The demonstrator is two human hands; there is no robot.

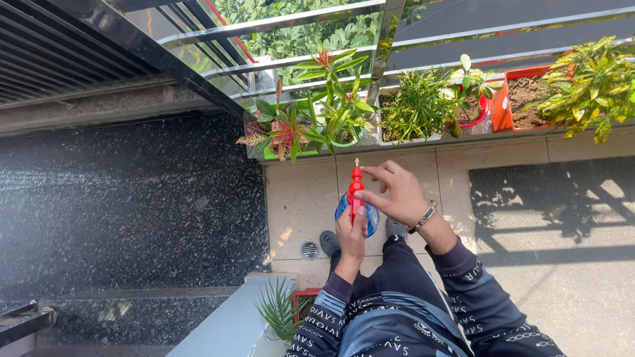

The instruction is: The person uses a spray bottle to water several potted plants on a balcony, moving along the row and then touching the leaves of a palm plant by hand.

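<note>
Spray bottle was what you held in front of you, over the tiled floor: a small one with a clear blue body and a red pump head ending in a pale nozzle tip that pointed up and away from you. Your left hand was wrapped around the body from below, fingers pressed shut on it. Your right hand sat at the red head, thumb and fingers pinching it, with a metal bracelet on that wrist.

You had one bottle and two hands on it. Along the steel railing stood about five potted plants: a red-and-green leafy one, a taller green one, a bushy green one, a small one in a red pot, and a yellow-green one beside an orange planter of bare soil. One more spiky plant sat near your left knee.

To your left, a dark speckled stone wall closed that side. A round floor drain lay by your shoes. Open tiles stretched to your right, crossed by railing shadow.
</note>
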